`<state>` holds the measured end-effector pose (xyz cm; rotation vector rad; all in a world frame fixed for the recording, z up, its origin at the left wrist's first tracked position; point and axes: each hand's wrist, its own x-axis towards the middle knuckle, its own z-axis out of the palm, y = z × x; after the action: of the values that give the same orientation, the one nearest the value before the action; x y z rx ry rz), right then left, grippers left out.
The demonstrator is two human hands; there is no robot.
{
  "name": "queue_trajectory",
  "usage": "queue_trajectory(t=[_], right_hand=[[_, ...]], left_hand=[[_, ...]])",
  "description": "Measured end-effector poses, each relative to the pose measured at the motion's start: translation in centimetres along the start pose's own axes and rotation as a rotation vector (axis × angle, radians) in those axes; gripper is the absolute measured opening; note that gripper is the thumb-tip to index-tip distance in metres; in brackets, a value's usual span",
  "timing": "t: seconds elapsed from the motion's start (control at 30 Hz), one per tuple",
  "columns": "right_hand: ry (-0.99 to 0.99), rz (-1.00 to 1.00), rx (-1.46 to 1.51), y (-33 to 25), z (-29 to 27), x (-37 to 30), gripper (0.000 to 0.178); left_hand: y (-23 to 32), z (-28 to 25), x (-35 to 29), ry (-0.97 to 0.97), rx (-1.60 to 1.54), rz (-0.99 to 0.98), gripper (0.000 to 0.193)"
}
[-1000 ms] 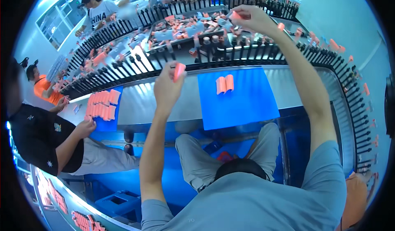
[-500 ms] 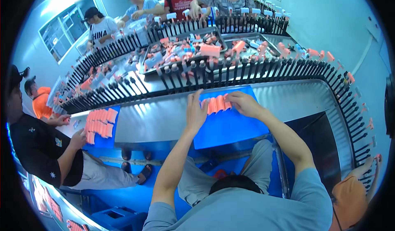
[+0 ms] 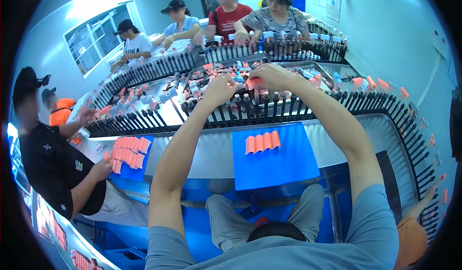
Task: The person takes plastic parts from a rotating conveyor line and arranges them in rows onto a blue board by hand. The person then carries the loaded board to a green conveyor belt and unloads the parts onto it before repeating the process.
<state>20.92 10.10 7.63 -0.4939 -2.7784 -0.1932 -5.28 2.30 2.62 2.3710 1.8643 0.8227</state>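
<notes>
On a blue sheet [image 3: 274, 169] in front of me lie several salmon-pink curved plastic pieces [image 3: 263, 142], side by side in a short row. Both my arms reach past it to the row of black upright holders. My right hand [image 3: 275, 77] is closed on another salmon-pink curved piece [image 3: 252, 83], held above the holder tips. Just left of it, my left hand [image 3: 221, 91] has its fingers bent together near the same holders; whatever they pinch is too small to make out.
A steel ledge [image 3: 202, 147] runs along the holder line [image 3: 337, 104], which curves around to my right. Behind it, trays [image 3: 197, 72] hold mixed pink and grey parts. At left, a person in black [image 3: 57, 159] handles pink pieces [image 3: 129, 152] on another blue sheet. Several people work across the line.
Both hands have left the row of pink pieces on the blue sheet and moved forward to the holders. My right hand now has a pink piece. The view has tilted upward.
</notes>
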Motion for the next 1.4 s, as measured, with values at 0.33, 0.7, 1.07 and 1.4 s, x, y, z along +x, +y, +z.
queue_trajectory(t=[0.33,0.7,1.07,1.4], right_hand=[[-0.057,0.153,0.183,-4.5,2.5,9.5,0.045],[0.277,0.295,0.843,-7.2,4.7,2.7,0.042],[0.147,0.433,0.546,-3.0,16.9,-25.2,0.028],[0.509,0.318,0.175,-5.3,7.5,-19.3,0.031]], left_hand=[[-8.7,-4.0,-2.8,0.184,0.288,-0.014,0.032],[-8.5,-4.5,-8.5,0.592,0.000,-0.209,0.040],[4.5,18.5,-17.7,0.275,-0.118,-0.238,0.027],[7.4,13.4,-13.6,0.494,-0.222,0.045,0.022]])
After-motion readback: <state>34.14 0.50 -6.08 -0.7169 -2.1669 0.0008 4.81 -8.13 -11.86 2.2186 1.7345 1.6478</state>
